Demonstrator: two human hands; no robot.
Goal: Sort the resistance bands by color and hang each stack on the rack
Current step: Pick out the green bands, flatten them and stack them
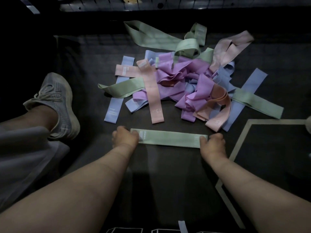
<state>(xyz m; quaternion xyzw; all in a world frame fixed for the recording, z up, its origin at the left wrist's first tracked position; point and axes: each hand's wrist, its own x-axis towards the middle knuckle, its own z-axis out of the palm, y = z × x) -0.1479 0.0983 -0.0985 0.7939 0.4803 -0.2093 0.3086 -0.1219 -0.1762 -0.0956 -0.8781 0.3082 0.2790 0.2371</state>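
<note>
Green band (168, 140): lying stretched flat on the dark mat (151, 182), just before the mixed pile (176, 81).
Left hand (125, 137): gripping its left end.
Right hand (212, 142): pinching its right end.
Risk: one end may be slipping free under tension, flinging it back among unsorted colours.

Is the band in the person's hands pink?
No, the band stretched flat between the left hand and the right hand is light green, not pink.
</note>
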